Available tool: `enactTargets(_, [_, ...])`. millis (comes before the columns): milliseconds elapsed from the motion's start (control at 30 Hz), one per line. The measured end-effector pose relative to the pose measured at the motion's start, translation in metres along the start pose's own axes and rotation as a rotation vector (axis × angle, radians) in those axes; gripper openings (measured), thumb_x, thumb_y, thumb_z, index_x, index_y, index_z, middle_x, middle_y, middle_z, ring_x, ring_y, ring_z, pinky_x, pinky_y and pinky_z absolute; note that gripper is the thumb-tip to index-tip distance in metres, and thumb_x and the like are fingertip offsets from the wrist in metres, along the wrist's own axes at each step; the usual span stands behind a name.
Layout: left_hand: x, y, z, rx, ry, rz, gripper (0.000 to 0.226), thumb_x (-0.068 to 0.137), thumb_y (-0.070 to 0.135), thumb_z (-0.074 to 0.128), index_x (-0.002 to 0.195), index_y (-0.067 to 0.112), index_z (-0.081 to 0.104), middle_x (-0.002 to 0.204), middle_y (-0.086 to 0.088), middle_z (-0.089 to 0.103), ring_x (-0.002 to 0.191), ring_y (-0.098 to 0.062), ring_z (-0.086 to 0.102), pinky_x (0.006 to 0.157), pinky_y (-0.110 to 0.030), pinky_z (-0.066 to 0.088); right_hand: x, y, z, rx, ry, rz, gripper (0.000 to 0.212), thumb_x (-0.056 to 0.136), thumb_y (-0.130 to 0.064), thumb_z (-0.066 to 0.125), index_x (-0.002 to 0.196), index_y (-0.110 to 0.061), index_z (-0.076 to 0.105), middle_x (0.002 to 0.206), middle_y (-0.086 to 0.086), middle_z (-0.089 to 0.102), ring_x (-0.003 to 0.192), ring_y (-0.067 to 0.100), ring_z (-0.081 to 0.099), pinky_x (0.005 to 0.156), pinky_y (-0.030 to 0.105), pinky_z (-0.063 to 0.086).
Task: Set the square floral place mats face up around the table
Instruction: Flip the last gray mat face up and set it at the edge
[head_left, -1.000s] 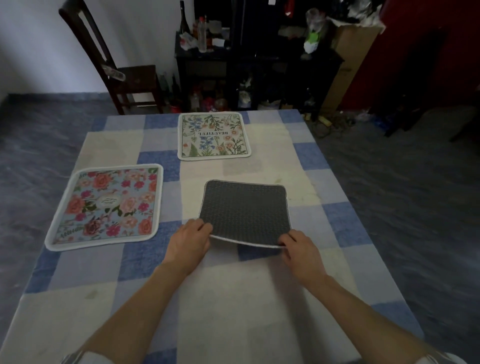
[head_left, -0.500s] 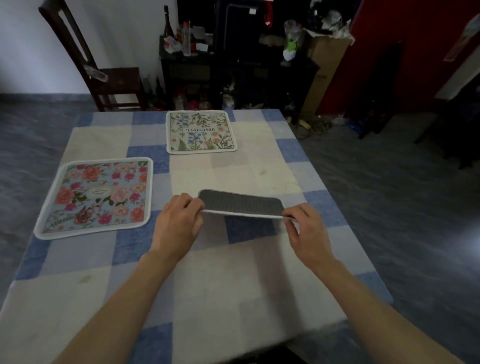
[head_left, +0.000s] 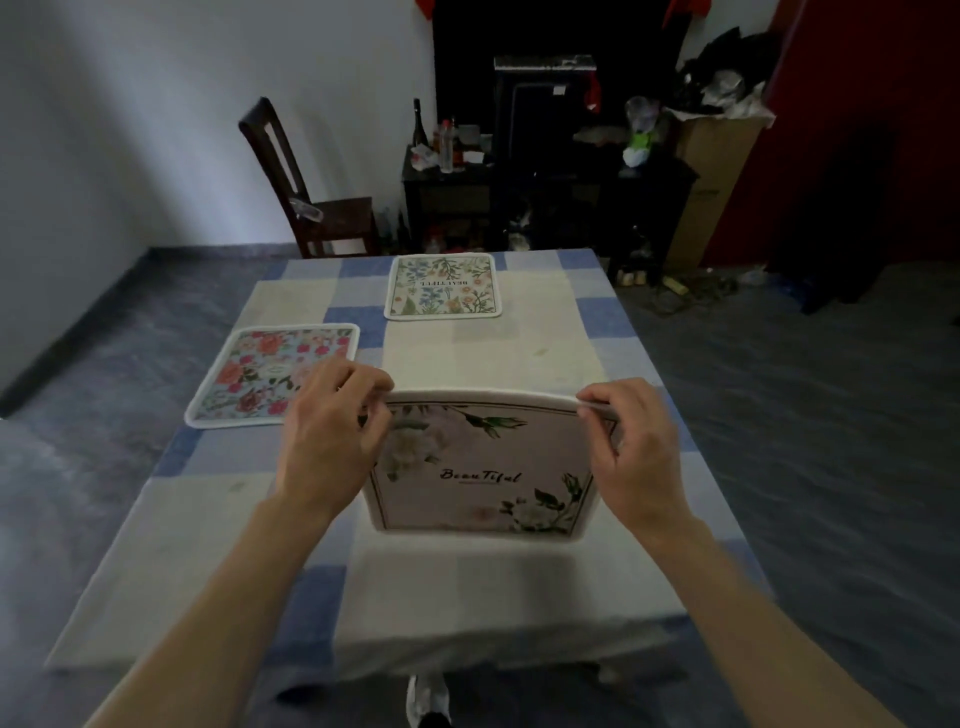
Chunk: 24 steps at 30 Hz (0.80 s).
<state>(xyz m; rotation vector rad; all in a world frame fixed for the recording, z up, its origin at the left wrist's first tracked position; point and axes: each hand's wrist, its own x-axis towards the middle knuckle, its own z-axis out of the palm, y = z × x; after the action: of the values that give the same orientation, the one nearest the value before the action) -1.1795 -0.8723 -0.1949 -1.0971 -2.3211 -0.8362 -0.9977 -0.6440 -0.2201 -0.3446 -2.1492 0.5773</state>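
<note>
Now flipped printed-side-up between both hands: "BeauTiful" place mat.

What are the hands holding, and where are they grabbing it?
Both hands hold the pink floral place mat by its top corners: the left hand pinches the top left corner, the right hand the top right. It hangs printed side toward the person.

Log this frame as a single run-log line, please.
phase: placing third mat | left hand + right hand: pinch pale mat top corners, print toward camera | pink mat, far mat: flat, face up
</note>
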Motion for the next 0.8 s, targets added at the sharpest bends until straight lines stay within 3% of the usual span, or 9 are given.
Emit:
enactTargets(100, [-0.023, 0.023, -0.023, 0.018, -0.017, -0.014, 0.014, 0.078, 0.001, 0.065, 0.089, 0.009, 0.064, 0.088, -0.005, 0.057, 0.081, -0.015, 0.047, 0.071, -0.02, 0.029, -0.022, -0.009, -0.016, 0.063, -0.014, 0.027, 0.008, 0.09, -0.009, 0.061, 0.098, -0.011, 0.062, 0.095, -0.001, 0.057, 0.088, 0.01, 0.052, 0.08, 0.016, 0.041])
enactTargets(300, [-0.055, 0.041, -0.059, 0.024, -0.035, -0.01, 0.013, 0.078, 0.001, 0.067, 0.087, 0.01, 0.064, 0.087, -0.005, 0.06, 0.079, -0.016, 0.052, 0.067, -0.03, 0.046, -0.048, -0.028, -0.028, 0.115, -0.023, 0.047, 0.01, 0.089, -0.009, 0.061, 0.098, -0.015, 0.06, 0.094, -0.005, 0.055, 0.087, 0.008, 0.052, 0.079, 0.014, 0.041])
enactTargets(433, [-0.062, 0.035, -0.072, 0.003, -0.025, 0.005, 0.015, 0.078, 0.0, 0.068, 0.087, 0.011, 0.063, 0.087, -0.003, 0.059, 0.079, -0.014, 0.051, 0.068, -0.018, 0.039, -0.054, -0.04, -0.028, 0.118, -0.026, 0.038, 0.012, 0.09, -0.01, 0.06, 0.099, -0.017, 0.059, 0.095, -0.003, 0.057, 0.089, 0.009, 0.054, 0.08, 0.016, 0.042])
enactTargets(533, [-0.065, 0.026, -0.076, -0.01, -0.037, 0.019, 0.016, 0.077, -0.001, 0.069, 0.086, 0.011, 0.064, 0.085, -0.004, 0.058, 0.077, -0.016, 0.052, 0.066, -0.026, 0.041, -0.056, -0.049, -0.026, 0.089, -0.047, 0.023, 0.013, 0.089, -0.008, 0.061, 0.099, -0.017, 0.06, 0.094, -0.003, 0.057, 0.089, 0.01, 0.054, 0.079, 0.016, 0.042])
enactTargets(700, [-0.076, -0.001, -0.082, -0.076, -0.054, 0.034, 0.016, 0.077, 0.001, 0.068, 0.084, 0.013, 0.062, 0.084, 0.001, 0.054, 0.074, -0.012, 0.047, 0.066, -0.017, 0.037, -0.065, -0.069, -0.02, 0.026, -0.09, 0.03, 0.014, 0.09, -0.009, 0.061, 0.098, -0.019, 0.059, 0.094, -0.005, 0.056, 0.089, 0.008, 0.054, 0.079, 0.017, 0.043])
enactTargets(800, [-0.086, -0.017, -0.078, -0.116, -0.062, 0.021, 0.015, 0.079, 0.002, 0.068, 0.086, 0.015, 0.062, 0.086, 0.002, 0.054, 0.076, -0.012, 0.048, 0.066, -0.021, 0.039, -0.074, -0.076, -0.01, -0.002, -0.118, 0.021, 0.014, 0.089, -0.01, 0.06, 0.098, -0.02, 0.059, 0.094, -0.006, 0.056, 0.09, 0.006, 0.053, 0.079, 0.017, 0.042])
